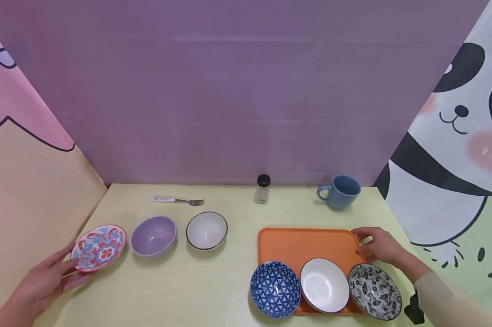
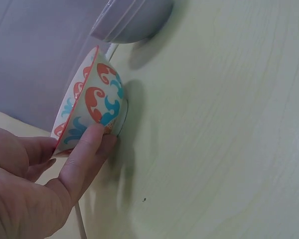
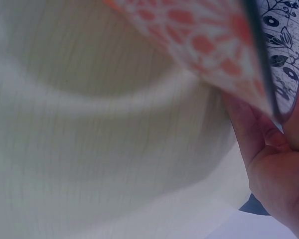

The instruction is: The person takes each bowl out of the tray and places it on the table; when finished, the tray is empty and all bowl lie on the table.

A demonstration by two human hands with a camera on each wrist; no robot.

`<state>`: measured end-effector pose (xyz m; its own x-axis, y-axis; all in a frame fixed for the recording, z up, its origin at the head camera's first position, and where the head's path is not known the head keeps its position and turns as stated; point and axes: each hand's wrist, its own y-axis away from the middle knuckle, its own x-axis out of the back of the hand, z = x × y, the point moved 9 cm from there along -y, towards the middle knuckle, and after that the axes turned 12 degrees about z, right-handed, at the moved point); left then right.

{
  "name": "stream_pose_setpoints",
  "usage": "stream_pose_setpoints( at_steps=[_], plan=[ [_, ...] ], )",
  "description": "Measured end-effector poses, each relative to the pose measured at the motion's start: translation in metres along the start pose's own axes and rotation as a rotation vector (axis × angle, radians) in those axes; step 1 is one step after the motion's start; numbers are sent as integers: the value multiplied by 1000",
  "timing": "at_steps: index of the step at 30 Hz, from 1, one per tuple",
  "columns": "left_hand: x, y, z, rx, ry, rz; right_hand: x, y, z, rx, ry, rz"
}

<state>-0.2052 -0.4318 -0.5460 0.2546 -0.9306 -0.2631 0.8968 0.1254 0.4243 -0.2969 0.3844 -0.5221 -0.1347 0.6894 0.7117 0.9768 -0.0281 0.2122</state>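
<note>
At the table's left side, my left hand (image 1: 46, 284) pinches the rim of a red, white and blue patterned bowl (image 1: 100, 247). In the left wrist view, fingers (image 2: 82, 159) lie against the outside of the bowl (image 2: 102, 99). My right hand (image 1: 378, 245) holds the right edge of an orange tray (image 1: 307, 243) near its far corner. Along the tray's near side stand a blue patterned bowl (image 1: 275, 289), a white bowl (image 1: 325, 285) and a black-and-white leaf-patterned bowl (image 1: 375, 292). The leaf-patterned bowl (image 3: 284, 55) partly hides my right hand (image 3: 279, 174) in the right wrist view.
A purple bowl (image 1: 154, 236) and a white dark-rimmed bowl (image 1: 207, 230) stand right of the patterned one. Farther back are a fork (image 1: 178, 200), a black-capped shaker (image 1: 262, 189) and a blue mug (image 1: 341, 193). A purple backdrop (image 1: 246, 91) closes the table's far edge.
</note>
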Motion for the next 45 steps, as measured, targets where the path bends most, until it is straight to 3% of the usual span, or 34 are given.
stream_pose_setpoints(
  at_steps=[6, 14, 17, 19, 22, 28, 30, 32, 38, 45],
  plan=[
    [3, 1, -6, -3, -53, 8, -1, 1, 1, 11, -7, 5],
    [-7, 9, -3, -102, -79, -125, -1, 0, 2, 14, -5, 7],
    [-8, 11, -3, -139, -117, -144, 0, 0, 2, 18, -6, 5],
    [-7, 12, -1, -167, -188, -116, 1, -1, 2, 21, -2, 5],
    [-3, 14, 6, -198, -334, -22, 1, 0, 1, 21, 1, 6],
    [0, 27, 37, -260, -749, 158, 0, 1, -1, 23, -2, 3],
    [-3, 31, 47, -294, -823, 190, 1, 2, -1, 20, -1, 2],
    [-10, 35, 57, -335, -845, 208, 2, 3, -1, 21, 0, -1],
    [-45, 45, 76, -427, -757, 197, 3, 2, -2, 29, -5, -4],
    [-96, 54, 77, -427, -713, 149, 1, 1, -5, 46, 27, -16]
  ],
)
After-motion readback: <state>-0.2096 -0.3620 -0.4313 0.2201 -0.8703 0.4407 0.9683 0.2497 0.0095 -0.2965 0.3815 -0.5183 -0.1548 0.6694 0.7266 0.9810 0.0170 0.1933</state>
